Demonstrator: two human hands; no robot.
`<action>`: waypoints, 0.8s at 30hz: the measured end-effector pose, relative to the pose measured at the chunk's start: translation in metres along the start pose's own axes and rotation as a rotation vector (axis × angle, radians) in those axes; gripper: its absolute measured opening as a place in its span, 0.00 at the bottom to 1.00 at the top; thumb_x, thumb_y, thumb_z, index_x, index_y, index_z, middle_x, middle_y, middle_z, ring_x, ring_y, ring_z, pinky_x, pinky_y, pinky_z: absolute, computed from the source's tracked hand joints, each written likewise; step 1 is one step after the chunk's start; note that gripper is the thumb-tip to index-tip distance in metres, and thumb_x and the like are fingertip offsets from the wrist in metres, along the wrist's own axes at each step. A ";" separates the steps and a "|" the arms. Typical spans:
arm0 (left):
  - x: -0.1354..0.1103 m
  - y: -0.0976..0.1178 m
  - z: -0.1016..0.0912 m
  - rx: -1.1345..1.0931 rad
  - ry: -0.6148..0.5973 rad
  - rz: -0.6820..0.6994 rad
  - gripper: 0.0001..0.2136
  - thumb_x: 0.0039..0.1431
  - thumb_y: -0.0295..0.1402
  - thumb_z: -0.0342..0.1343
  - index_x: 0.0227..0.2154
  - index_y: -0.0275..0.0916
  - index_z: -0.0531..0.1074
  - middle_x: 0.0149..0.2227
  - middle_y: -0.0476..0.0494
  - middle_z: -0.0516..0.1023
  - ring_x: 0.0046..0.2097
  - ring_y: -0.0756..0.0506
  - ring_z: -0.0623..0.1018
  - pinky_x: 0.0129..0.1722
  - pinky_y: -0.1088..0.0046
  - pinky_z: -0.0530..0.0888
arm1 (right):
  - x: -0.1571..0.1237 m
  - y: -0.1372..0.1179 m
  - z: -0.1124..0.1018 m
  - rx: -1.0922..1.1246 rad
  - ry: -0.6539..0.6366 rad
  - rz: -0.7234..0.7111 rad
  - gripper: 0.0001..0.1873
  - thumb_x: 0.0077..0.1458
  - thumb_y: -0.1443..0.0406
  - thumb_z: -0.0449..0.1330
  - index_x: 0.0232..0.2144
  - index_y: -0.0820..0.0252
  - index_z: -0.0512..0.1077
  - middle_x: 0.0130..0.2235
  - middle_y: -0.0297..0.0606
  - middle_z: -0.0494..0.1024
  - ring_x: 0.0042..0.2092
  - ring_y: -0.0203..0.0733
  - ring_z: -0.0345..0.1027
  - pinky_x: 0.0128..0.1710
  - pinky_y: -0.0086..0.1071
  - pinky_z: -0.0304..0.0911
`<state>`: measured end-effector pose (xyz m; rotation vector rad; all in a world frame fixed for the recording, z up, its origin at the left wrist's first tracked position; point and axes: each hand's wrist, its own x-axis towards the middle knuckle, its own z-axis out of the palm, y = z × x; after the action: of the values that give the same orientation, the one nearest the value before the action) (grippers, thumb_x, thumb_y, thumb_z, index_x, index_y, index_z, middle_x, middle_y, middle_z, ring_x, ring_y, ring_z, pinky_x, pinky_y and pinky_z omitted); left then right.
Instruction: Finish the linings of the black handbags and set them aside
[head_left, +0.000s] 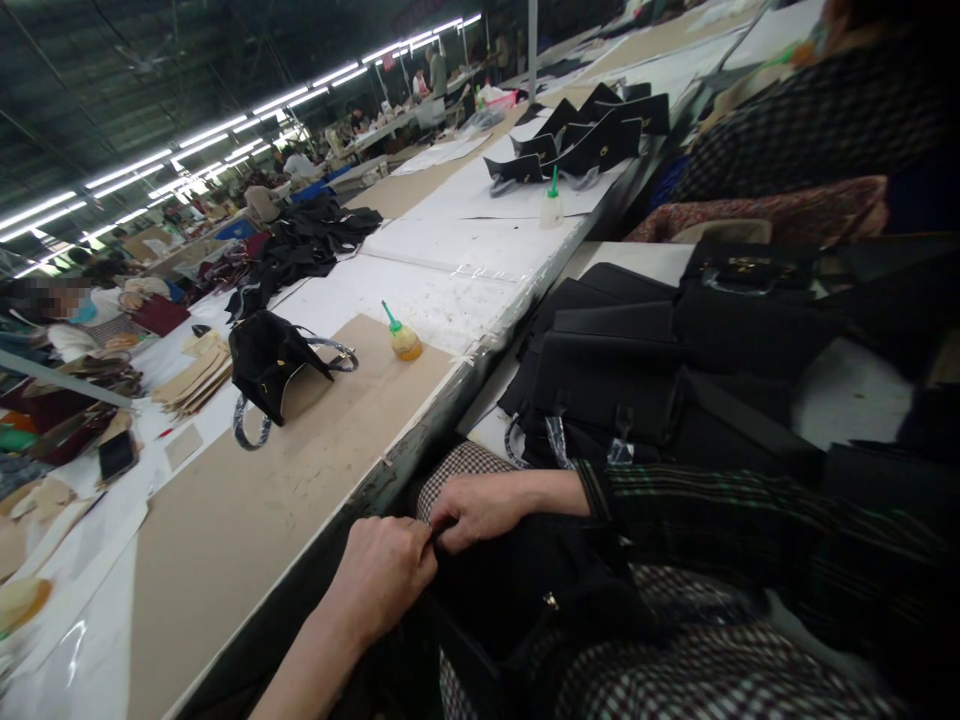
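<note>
A black handbag with a small gold-coloured metal fitting lies across my lap, on a checked apron. At its upper left edge my left hand is closed, knuckles up, gripping the bag's edge. My right hand pinches the same edge from the other side, its fingertips almost touching those of the left. What lies between the fingertips is hidden. The bag's far side sinks into shadow.
On the worktable at left stand a black bag with wrapped handles and a glue bottle. Another bottle is near black bag pieces. Black bags are piled at right, beside a person in a checked sleeve.
</note>
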<state>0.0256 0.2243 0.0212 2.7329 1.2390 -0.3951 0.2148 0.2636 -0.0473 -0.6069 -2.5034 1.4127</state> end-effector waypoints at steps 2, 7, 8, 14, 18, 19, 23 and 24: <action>0.000 0.001 0.003 -0.013 0.023 -0.011 0.10 0.59 0.29 0.49 0.27 0.41 0.75 0.29 0.45 0.82 0.32 0.42 0.81 0.28 0.68 0.57 | 0.000 0.002 0.000 0.007 0.004 -0.009 0.12 0.54 0.63 0.57 0.35 0.65 0.76 0.25 0.29 0.68 0.28 0.32 0.61 0.29 0.25 0.54; -0.003 0.005 0.010 -0.143 0.091 -0.098 0.11 0.58 0.28 0.49 0.24 0.40 0.73 0.27 0.48 0.78 0.30 0.47 0.77 0.29 0.70 0.57 | -0.001 0.011 -0.001 0.066 -0.025 -0.041 0.11 0.55 0.64 0.56 0.35 0.65 0.76 0.25 0.28 0.67 0.28 0.31 0.61 0.30 0.24 0.55; -0.003 0.005 0.011 -0.190 0.101 -0.125 0.11 0.58 0.28 0.49 0.23 0.40 0.73 0.25 0.49 0.77 0.28 0.48 0.75 0.29 0.71 0.57 | -0.002 0.011 -0.002 0.084 -0.037 -0.047 0.11 0.56 0.64 0.56 0.35 0.65 0.76 0.25 0.28 0.66 0.29 0.31 0.61 0.30 0.24 0.55; -0.001 0.000 0.015 -0.709 0.019 -0.299 0.10 0.56 0.31 0.51 0.23 0.38 0.74 0.21 0.54 0.65 0.27 0.51 0.65 0.28 0.75 0.57 | -0.005 0.006 -0.007 0.106 -0.067 -0.034 0.15 0.55 0.60 0.59 0.39 0.66 0.76 0.29 0.29 0.70 0.31 0.32 0.64 0.33 0.23 0.57; -0.004 -0.007 0.015 -0.977 -0.083 -0.346 0.12 0.59 0.37 0.52 0.28 0.36 0.75 0.23 0.53 0.64 0.28 0.51 0.61 0.27 0.76 0.57 | -0.003 0.005 -0.005 0.034 -0.047 -0.024 0.12 0.57 0.60 0.57 0.35 0.64 0.75 0.25 0.28 0.66 0.29 0.31 0.62 0.31 0.24 0.55; -0.006 -0.008 0.015 -1.012 -0.093 -0.347 0.12 0.59 0.39 0.52 0.29 0.36 0.75 0.24 0.53 0.65 0.28 0.51 0.62 0.28 0.76 0.58 | -0.003 0.005 -0.004 0.032 -0.043 -0.025 0.12 0.57 0.60 0.57 0.34 0.64 0.75 0.25 0.27 0.65 0.29 0.31 0.61 0.30 0.24 0.55; -0.012 -0.016 0.018 -1.115 -0.101 -0.312 0.13 0.60 0.42 0.54 0.33 0.36 0.76 0.28 0.51 0.71 0.32 0.50 0.66 0.33 0.75 0.62 | -0.004 0.006 -0.005 0.090 -0.059 0.006 0.14 0.57 0.58 0.57 0.35 0.64 0.75 0.26 0.28 0.68 0.30 0.32 0.62 0.32 0.24 0.56; -0.012 -0.017 0.020 -1.154 -0.105 -0.307 0.13 0.59 0.41 0.56 0.36 0.36 0.76 0.29 0.50 0.72 0.32 0.49 0.67 0.34 0.75 0.63 | -0.004 0.005 -0.006 0.114 -0.074 0.032 0.15 0.57 0.57 0.58 0.36 0.64 0.75 0.27 0.29 0.69 0.30 0.32 0.63 0.32 0.24 0.57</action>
<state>0.0011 0.2226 0.0053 1.5404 1.2744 0.1460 0.2223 0.2690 -0.0486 -0.5861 -2.4576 1.6047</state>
